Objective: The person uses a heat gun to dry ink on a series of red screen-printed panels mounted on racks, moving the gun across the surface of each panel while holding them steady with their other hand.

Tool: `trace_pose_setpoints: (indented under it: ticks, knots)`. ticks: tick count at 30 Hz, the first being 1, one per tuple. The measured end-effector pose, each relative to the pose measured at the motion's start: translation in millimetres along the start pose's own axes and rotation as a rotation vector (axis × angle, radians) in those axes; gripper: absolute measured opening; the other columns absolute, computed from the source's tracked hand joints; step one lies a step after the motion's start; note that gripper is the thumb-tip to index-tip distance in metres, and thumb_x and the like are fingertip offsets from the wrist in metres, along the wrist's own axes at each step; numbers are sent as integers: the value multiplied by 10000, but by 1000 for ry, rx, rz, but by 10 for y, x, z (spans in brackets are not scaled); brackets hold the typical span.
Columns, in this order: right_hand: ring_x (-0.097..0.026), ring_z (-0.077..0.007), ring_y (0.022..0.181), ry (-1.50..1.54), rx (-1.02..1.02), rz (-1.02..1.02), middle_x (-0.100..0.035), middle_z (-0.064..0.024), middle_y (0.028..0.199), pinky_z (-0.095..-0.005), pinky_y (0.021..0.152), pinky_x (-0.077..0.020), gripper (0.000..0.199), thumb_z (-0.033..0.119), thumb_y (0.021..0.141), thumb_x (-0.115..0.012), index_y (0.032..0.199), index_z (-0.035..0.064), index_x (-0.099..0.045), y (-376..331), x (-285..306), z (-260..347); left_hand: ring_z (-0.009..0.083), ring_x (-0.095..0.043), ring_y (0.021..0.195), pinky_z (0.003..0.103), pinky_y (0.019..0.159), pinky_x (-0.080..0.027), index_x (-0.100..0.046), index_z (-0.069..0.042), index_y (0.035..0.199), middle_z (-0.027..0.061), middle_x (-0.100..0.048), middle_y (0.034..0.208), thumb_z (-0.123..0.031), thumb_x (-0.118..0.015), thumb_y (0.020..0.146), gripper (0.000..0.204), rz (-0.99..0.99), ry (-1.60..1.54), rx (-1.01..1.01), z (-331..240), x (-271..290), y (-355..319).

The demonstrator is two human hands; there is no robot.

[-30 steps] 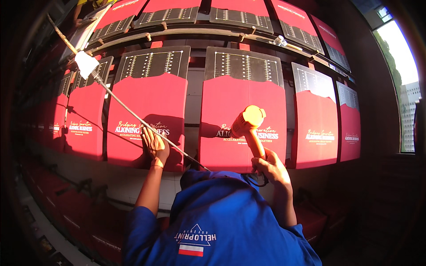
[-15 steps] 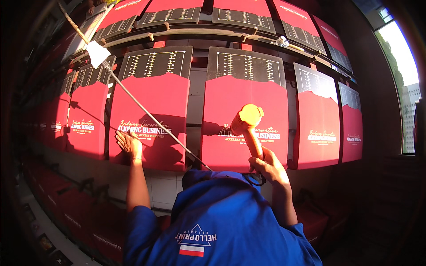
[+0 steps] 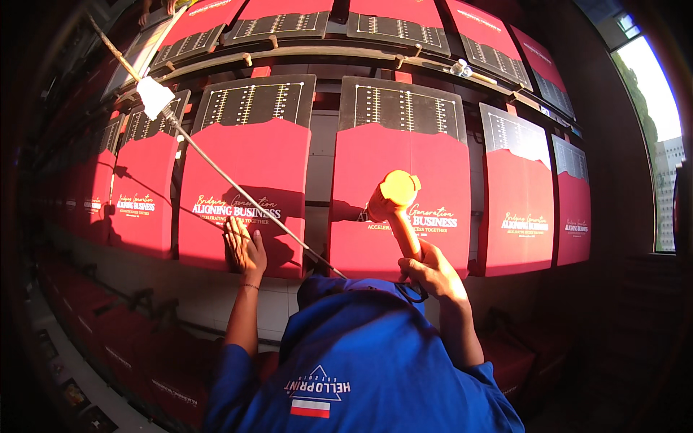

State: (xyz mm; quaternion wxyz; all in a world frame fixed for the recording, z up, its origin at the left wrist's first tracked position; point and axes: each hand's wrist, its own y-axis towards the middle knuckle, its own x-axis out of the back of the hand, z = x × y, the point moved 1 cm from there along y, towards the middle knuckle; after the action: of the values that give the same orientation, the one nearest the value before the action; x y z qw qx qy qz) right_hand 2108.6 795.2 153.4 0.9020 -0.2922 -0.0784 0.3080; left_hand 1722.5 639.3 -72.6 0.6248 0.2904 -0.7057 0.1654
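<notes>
In my right hand is the handle of an orange hair dryer, its round yellow back facing up and its barrel over the print on a red cloth panel. A dark loop shows under that hand. My left hand lies with fingers stretched out on the lower part of the neighbouring red panel, just under its white and gold printed lettering. Each panel is stretched over a dark board with ruler-like marks along its upper end.
A thin rod with a white wrapping slants across the left panel. Beyond a rail stands another row of red-covered boards. More boards flank both sides, and a person's hand shows at the far left.
My left hand has slid right and slightly nearer across the red panel. The hair dryer has shifted a little left in my right hand.
</notes>
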Motion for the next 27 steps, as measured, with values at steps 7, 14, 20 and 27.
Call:
trace_pose_setpoints:
  ticks: [7, 14, 20, 27]
  knots:
    - [-630, -143, 759, 64, 33, 25, -597, -68, 827, -302, 702, -531, 349, 191, 902, -656, 1130, -43, -536, 45, -61, -40, 350, -299, 1447, 459, 1199, -208, -350, 15, 1498, 156, -346, 1564, -343, -424, 1011, 609, -171, 135, 189, 355, -110, 102]
    - [-635, -154, 767, 33, 20, 91, -594, -66, 828, -307, 697, -530, 346, 177, 908, -645, 1149, -41, -527, 81, -83, -14, 406, -273, 1436, 511, 1199, -163, -304, 51, 1493, 241, -335, 1533, -312, -440, 1023, 609, -120, -71, 67, -208, 148, -171]
    - [-579, -111, 717, 82, 52, 77, -582, -32, 806, -275, 676, -509, 358, 193, 889, -671, 1140, -30, -549, 79, -141, 36, 401, -259, 1443, 491, 1194, -181, -323, 37, 1484, 233, -334, 1535, -270, -461, 1014, 579, -65, -149, -63, -309, 174, -264]
    - [-630, -131, 740, 40, 30, 98, -591, -41, 805, -271, 646, -506, 345, 216, 886, -674, 1097, -31, -558, 81, -144, 69, 406, -295, 1438, 499, 1198, -191, -330, 57, 1478, 223, -328, 1549, -401, -407, 1020, 653, -107, 237, 202, 716, -174, 395]
